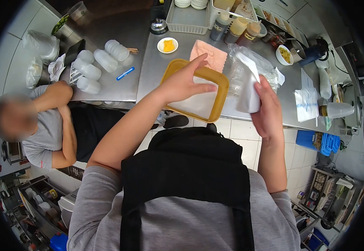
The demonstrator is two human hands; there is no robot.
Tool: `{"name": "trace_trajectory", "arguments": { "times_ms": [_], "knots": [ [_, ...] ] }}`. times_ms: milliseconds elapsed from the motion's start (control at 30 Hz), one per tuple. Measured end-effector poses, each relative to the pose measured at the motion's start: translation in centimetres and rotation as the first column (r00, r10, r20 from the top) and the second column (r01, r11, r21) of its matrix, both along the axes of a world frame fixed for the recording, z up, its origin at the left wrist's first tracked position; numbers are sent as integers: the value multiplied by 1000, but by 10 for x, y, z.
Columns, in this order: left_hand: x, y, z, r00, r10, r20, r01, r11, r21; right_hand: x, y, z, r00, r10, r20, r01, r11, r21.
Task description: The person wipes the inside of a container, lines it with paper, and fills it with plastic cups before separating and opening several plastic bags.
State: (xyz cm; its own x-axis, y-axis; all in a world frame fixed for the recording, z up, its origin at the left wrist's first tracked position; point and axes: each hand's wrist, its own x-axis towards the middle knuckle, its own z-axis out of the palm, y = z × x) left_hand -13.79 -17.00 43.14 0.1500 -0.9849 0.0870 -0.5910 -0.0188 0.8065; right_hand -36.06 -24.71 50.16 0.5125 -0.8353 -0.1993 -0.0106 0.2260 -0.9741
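Observation:
A mustard-yellow tray [221, 100] lies at the front edge of the steel counter, with a sheet of white paper [196, 102] lining its bottom. Over the tray's left half reaches my left hand [185, 83], thumb and fingers spread, holding nothing. My right hand [268, 104] grips a white paper wrapper [249, 94] just right of the tray. One corner of the wrapper sticks up; whether anything is inside is hidden. Behind it lies a crumpled clear plastic bag [234, 54]. A pink cloth [208, 54] sits just beyond the tray.
Sauce bottles [237, 27] and a white basket [186, 23] line the back. A small dish [167, 45] with something yellow, a blue pen [125, 73] and several plastic cups [89, 71] are to the left. A co-worker with folded arms [52, 108] is at the left.

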Motion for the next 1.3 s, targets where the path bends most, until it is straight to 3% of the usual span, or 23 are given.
{"name": "trace_trajectory", "arguments": {
  "times_ms": [33,67,100,167,200,267,300,333,367,400,433,467,533,600,667,733,767,833,967,1133,1300],
  "knots": [
    [1,-3,-3,870,-32,-492,45,999,14,14,9,17,977,40,212,-80,980,184],
    [1,-5,-3,514,-43,-857,92,996,5,25,15,26,908,39,418,-196,920,339],
    [3,-4,1,518,-47,-854,93,996,1,33,15,25,906,40,421,-197,922,335],
    [8,-1,13,122,-122,-985,159,982,-101,46,10,15,843,-19,538,-255,866,430],
    [13,1,19,123,-122,-985,158,982,-102,49,7,6,842,-18,539,-256,866,428],
    [29,5,26,422,40,-906,43,997,64,55,3,-20,948,-27,316,-82,941,328],
    [36,5,23,499,104,-860,-22,994,107,54,-3,-40,948,-24,318,-86,941,326],
    [43,6,18,501,105,-859,-27,994,105,49,-12,-63,990,62,129,-78,990,119],
    [49,8,11,756,187,-627,-112,981,158,47,-16,-77,992,104,-78,-111,990,-92],
    [52,9,3,913,258,-316,-209,961,180,48,-14,-82,991,109,-76,-116,989,-92],
    [54,9,-8,952,299,-67,-291,951,105,48,-11,-86,960,64,-273,-164,917,-364],
    [51,11,-5,951,303,-65,-295,950,105,48,-6,-84,898,-40,-437,-253,767,-590],
    [41,14,1,939,281,198,-294,955,41,54,6,-78,890,-14,-456,-273,783,-558],
    [39,11,-2,945,265,189,-289,951,108,59,14,-80,826,-118,-551,-330,691,-643],
    [38,9,-12,895,199,399,-244,968,63,62,18,-85,766,-122,-631,-415,656,-630],
    [36,10,-21,868,159,471,-211,976,60,65,20,-93,658,-122,-743,-618,478,-625],
    [34,10,-23,834,120,539,-179,982,57,66,20,-98,658,-123,-743,-616,479,-625],
    [30,10,-29,790,81,608,-169,982,89,67,21,-108,591,-178,-787,-708,353,-611],
    [20,9,-24,645,-69,761,-117,975,187,73,20,-113,512,-237,-826,-777,283,-563],
    [19,8,-43,498,-78,864,-95,985,144,81,16,-124,348,-218,-912,-880,259,-398],
    [22,8,-45,457,-71,886,-117,983,139,81,15,-127,388,-184,-903,-864,269,-426]
  ]
}}
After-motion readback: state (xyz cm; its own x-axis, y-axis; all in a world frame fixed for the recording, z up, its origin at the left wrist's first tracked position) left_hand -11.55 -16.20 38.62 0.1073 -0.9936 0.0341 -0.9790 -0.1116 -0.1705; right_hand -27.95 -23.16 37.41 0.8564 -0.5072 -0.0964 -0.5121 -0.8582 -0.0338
